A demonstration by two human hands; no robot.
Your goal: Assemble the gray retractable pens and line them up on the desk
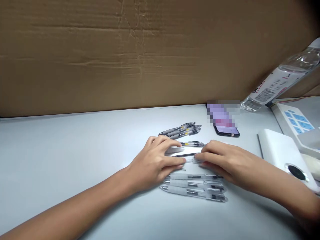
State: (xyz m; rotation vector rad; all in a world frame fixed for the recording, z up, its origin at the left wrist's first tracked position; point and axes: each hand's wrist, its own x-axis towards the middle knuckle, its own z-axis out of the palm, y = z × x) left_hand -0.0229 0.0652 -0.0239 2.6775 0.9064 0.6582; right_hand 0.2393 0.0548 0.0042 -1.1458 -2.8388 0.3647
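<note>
My left hand (157, 161) and my right hand (220, 159) meet at the middle of the white table, fingertips pinched on a thin clear pen part (191, 160) between them. Just behind the fingers lie a pale pen barrel and a dark refill (183, 151), and one whole pen (193, 144). A row of three clear pens (195, 186) lies in front of my hands. A small bunch of grey pens with yellow marks (181, 130) lies farther back.
A phone (225, 125) lies at the back right. A plastic water bottle (282, 80) leans at the far right above a white device with blue buttons (297, 123). A white box with a round black part (285, 153) sits by my right forearm. A cardboard wall (125, 56) stands behind the table.
</note>
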